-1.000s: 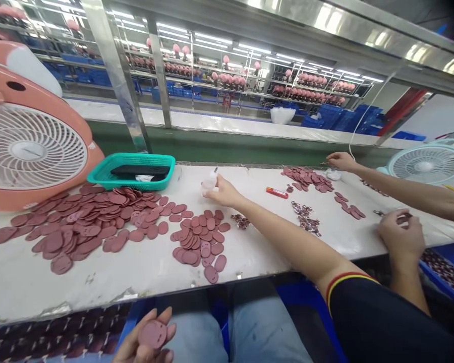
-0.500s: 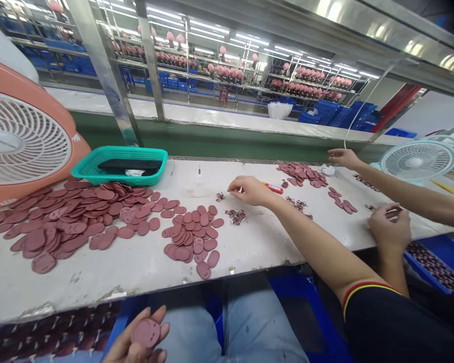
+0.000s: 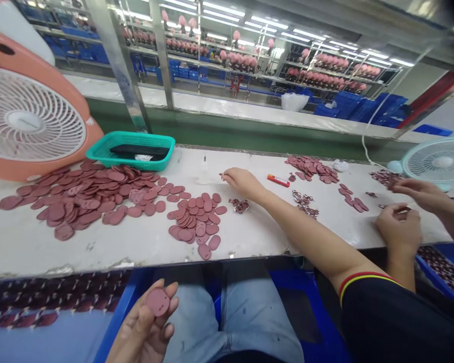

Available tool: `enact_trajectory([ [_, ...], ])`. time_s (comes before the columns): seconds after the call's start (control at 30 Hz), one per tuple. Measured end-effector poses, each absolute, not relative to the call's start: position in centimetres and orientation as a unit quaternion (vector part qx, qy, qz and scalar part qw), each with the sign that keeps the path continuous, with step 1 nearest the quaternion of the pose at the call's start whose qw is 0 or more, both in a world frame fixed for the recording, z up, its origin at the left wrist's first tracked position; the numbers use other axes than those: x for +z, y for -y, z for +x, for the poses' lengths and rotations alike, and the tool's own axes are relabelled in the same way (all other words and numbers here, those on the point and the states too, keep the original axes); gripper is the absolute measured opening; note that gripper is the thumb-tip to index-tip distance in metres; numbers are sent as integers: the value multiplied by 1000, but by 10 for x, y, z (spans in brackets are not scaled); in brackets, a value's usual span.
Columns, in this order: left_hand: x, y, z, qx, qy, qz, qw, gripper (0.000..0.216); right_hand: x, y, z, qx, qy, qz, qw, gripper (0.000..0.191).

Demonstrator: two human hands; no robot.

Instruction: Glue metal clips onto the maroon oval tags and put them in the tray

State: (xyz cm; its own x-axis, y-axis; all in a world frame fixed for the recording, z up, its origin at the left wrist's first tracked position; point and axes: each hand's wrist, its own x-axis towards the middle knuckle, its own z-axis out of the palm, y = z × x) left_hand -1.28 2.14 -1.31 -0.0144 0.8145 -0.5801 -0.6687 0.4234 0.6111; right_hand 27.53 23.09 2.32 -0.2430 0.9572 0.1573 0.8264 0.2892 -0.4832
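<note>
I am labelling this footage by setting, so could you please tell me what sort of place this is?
Most likely a factory assembly line. Heaps of identical maroon oval pieces cover a long white workbench, racks of pink products fill the hall behind, and a co-worker's hand works alongside.

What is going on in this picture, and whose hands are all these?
The picture comes from a small camera worn on a person's head, looking down at a long white worktable. That person's left hand, low over the lap, holds one flat dark-red oval disc with small holes in its grip. Their right hand reaches out over the table to a tiny dark piece; whether it pinches the piece is unclear. Two more hands at the right edge belong to a co-worker sitting beside them.

On the table lie a big heap of the same red discs, a smaller pile, a green plastic basket, a red marker pen and a round pink fan.
</note>
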Motion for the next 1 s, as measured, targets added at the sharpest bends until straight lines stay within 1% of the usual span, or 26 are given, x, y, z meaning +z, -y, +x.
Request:
enact_trajectory([
  [0.07, -7, -19, -11, 525, -460, 56, 714, 35, 32, -206, 266, 206, 760, -567, 241, 34],
  [0.13, 2, -18, -7, 515, -464, 30, 720, 17, 41, -177, 255, 274, 757, -539, 248, 37],
  [0.17, 6, -18, -4, 508, -471, 17, 721, 17, 45, -162, 248, 315, 756, -517, 250, 35],
  [0.23, 14, -18, -1, 498, -480, -1, 722, 22, 52, -131, 233, 429, 734, -455, 265, 29],
  [0.3, 18, -17, 1, 489, -477, -6, 730, 18, 55, -105, 219, 534, 695, -396, 274, 23],
  [0.33, 19, -16, 2, 485, -473, -2, 736, 13, 56, -94, 212, 561, 685, -373, 278, 20],
  [0.37, 19, -15, 1, 480, -467, 4, 743, 10, 57, -85, 206, 561, 694, -356, 279, 18],
  [0.4, 18, -14, 1, 474, -460, 13, 750, 11, 57, -78, 201, 542, 714, -341, 282, 18],
  [0.5, 14, -11, -2, 460, -443, 37, 769, 25, 55, -67, 190, 449, 783, -313, 294, 18],
  [0.53, 13, -10, -3, 457, -439, 42, 773, 29, 54, -66, 187, 435, 787, -316, 302, 18],
  [0.6, 12, -9, -4, 454, -432, 51, 778, 34, 51, -63, 183, 444, 767, -335, 321, 16],
  [0.7, 14, -9, -4, 450, -427, 66, 782, 35, 49, -60, 179, 464, 744, -355, 324, 14],
  [1.0, 15, -7, -6, 437, -429, 65, 788, 30, 50, -60, 179, 408, 796, -321, 311, 10],
])
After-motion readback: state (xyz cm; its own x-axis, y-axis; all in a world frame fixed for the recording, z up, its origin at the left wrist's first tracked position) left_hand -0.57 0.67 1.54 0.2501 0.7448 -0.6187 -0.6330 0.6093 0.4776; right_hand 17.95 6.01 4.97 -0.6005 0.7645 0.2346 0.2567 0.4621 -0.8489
